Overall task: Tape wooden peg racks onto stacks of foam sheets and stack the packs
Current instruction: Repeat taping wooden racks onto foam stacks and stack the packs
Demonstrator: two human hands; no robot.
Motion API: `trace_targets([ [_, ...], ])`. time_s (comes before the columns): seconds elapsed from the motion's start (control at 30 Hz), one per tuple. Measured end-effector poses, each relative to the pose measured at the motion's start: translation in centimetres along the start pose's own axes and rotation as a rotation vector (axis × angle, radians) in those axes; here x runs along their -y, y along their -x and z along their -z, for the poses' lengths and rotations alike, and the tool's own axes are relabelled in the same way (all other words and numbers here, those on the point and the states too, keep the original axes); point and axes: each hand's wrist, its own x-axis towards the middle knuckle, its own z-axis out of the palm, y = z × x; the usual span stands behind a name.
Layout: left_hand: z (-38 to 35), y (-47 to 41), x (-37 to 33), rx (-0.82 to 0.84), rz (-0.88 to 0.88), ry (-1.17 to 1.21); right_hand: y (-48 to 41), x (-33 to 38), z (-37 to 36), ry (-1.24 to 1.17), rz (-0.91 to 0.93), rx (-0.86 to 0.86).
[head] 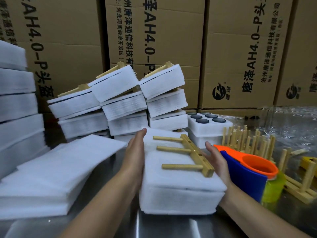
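A stack of white foam sheets point(180, 193) lies on the metal table in front of me. A wooden peg rack point(187, 153) with three pegs lies flat on top of it. My left hand point(135, 152) presses flat against the stack's left side with straight fingers. On the other side, my right hand point(216, 157) lies along the stack with fingers extended, beside the rack's bar. An orange and blue tape dispenser point(247, 170) with yellowish tape stands just right of that hand. Finished packs point(123, 100) of foam with racks are piled behind.
Loose foam sheets point(56, 170) spread at the left, with a tall foam pile point(17, 107) at the far left. More wooden racks point(248, 143) stand at the right near clear plastic film point(291, 127). A foam tray with dark discs point(204, 124) sits behind. Cardboard boxes point(154, 31) wall the back.
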Motion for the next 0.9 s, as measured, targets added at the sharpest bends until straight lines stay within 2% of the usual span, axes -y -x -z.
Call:
trace_targets([
  [0.1, -0.5, -0.1, -0.3, -0.010, 0.172, 0.068, 0.4, 0.5, 0.0, 0.043, 0.008, -0.020],
  [0.3, 0.8, -0.3, 0.9, 0.108, 0.274, 0.015, -0.4, 0.2, 0.1, 0.072, 0.050, -0.165],
  [0.4, 1.2, -1.2, 1.8, 0.111, 0.256, 0.013, -0.9, 0.0, 0.4, 0.177, 0.043, -0.213],
  [0.6, 1.3, -2.7, 1.8, 0.063, 0.185, -0.009, -3.1, 0.6, 1.0, 0.313, -0.014, -0.198],
  [0.73, 2.2, -4.3, -0.7, -0.016, 0.114, 0.067, -7.0, 0.5, -0.3, 0.289, -0.004, -0.308],
  [0.9, 5.1, -5.9, -0.1, -0.069, 0.147, -0.071, -10.2, -2.3, -1.0, 0.372, -0.025, -0.343],
])
